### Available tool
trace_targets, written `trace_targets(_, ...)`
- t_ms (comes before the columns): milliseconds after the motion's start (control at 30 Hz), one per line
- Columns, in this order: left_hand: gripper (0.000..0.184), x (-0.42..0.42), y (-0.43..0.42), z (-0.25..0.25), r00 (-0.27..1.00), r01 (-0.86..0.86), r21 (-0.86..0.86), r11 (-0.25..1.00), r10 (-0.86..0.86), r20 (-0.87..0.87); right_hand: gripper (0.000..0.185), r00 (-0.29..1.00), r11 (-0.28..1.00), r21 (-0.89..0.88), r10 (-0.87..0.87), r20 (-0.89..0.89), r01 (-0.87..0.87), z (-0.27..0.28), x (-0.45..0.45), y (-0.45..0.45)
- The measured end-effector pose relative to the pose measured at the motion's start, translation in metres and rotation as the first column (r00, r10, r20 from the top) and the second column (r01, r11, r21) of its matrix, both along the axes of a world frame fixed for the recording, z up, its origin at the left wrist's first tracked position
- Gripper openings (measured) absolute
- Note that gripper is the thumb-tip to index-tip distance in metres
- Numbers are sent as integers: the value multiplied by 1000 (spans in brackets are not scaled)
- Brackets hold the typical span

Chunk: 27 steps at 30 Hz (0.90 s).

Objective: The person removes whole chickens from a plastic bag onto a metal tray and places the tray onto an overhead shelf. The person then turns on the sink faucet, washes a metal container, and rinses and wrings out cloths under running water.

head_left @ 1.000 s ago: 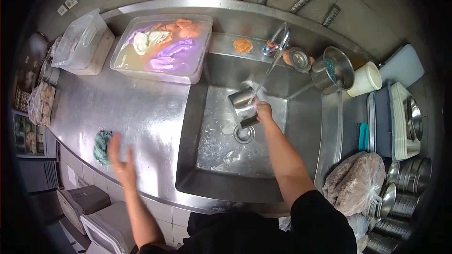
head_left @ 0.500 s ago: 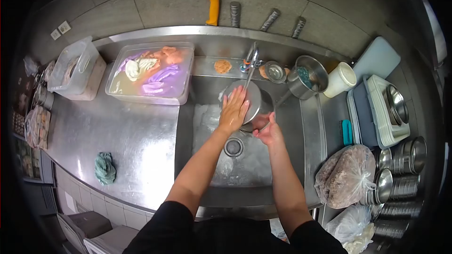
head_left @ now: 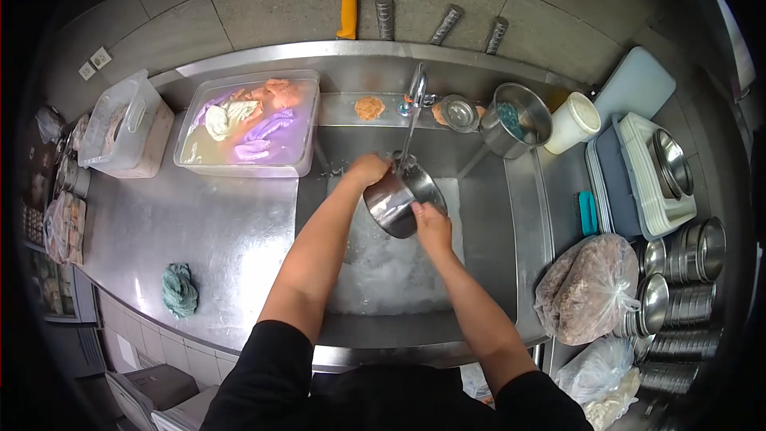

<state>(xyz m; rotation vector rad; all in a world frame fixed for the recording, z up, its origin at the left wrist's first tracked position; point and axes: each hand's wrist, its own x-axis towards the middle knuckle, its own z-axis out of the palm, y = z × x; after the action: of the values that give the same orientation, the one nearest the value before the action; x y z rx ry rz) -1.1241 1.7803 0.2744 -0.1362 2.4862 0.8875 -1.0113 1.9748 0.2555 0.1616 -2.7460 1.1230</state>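
A shiny metal pot [head_left: 392,206] is tilted under the running faucet [head_left: 418,84], its opening turned up and to the right. My left hand [head_left: 370,170] grips its upper left rim, with some fingers hidden behind the wall. On the near right rim, my right hand [head_left: 432,227] is closed, thumb on the outer side. Water from the spout falls at the pot's far rim. Below the pot, the sink [head_left: 487,215] has foamy water across its bottom.
Left of the sink stand a clear tub [head_left: 307,156] of soaking cloths, a plastic bin [head_left: 132,140] and a green cloth [head_left: 179,290]. To the right are a tall pot [head_left: 533,116], a white container [head_left: 576,122], trays [head_left: 638,183] and a filled plastic bag [head_left: 586,287]. Knife handles [head_left: 384,17] line the back.
The pot has turned from bottom toward the faucet to opening up under the stream. My left hand has gone from flat on its base to gripping the rim; my right hand now holds the near rim.
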Motion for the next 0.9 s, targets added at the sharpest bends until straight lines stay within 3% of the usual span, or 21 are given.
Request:
trace_targets(67,51,11,-14,-24,941,-297,151,943,316,-118,31,996,997,26,68,-55,-67,-1,7,-9)
trace_targets(100,51,16,-18,-28,941,-301,147,942,318,-112,29,984,992,66,115,-137,-107,-3,11,-12)
trace_targets(133,44,22,-23,-32,852,-504,378,777,518,72,28,963,984,108,163,-215,-142,-4,16,-15)
trace_targets(167,37,25,-26,-35,716,-671,536,513,635,290,28,961,972,160,202,-190,-173,-3,19,-16)
trace_targets(200,37,31,-27,-39,715,-672,535,512,636,289,28,961,972,158,203,-190,-174,-2,20,-17)
trace_targets(267,24,46,-29,-46,851,-464,208,861,499,-167,24,951,940,182,303,-60,-288,5,23,-17)
trace_targets(300,18,51,-33,-36,826,-502,253,827,545,-142,24,949,938,183,310,-60,-295,14,23,-16)
trace_targets(367,17,51,-45,-42,822,-513,236,825,552,-144,21,895,902,-190,418,157,-388,31,17,-10)
trace_targets(433,15,53,-47,-35,820,-520,218,826,554,-146,29,953,977,2,209,219,-215,36,-19,0)
trace_targets(500,17,60,-34,2,889,-365,129,922,387,-245,39,975,961,233,179,-128,-146,42,-54,-8)
trace_targets(600,17,57,-19,22,896,-236,109,966,260,-360,46,811,777,442,561,-165,-448,58,-103,-38)
trace_targets(633,16,60,-12,39,899,-159,145,976,204,-387,40,769,729,397,634,-84,-558,61,-113,-49)
trace_targets(700,15,61,-14,64,894,-59,216,975,148,-422,32,688,575,505,724,53,-644,74,-130,-59)
trace_targets(733,15,64,-12,87,890,-131,69,989,148,-432,32,755,676,392,652,76,-623,75,-132,-52)
trace_targets(767,13,65,-20,82,836,-179,161,970,237,-495,33,807,764,275,582,101,-584,77,-132,-44)
trace_targets(800,11,51,-44,42,631,-151,186,971,239,-738,33,825,778,283,554,108,-560,67,-132,-38)
trace_targets(833,16,47,-54,48,716,-231,159,960,278,-641,39,926,928,96,344,153,-361,46,-129,-34)
trace_targets(867,23,52,-47,73,738,-325,80,942,306,-602,46,962,990,-84,132,238,-115,18,-122,-33)
trace_targets(900,27,48,-48,66,693,-327,199,924,377,-614,50,905,951,-308,150,398,-22,-24,-111,-35)
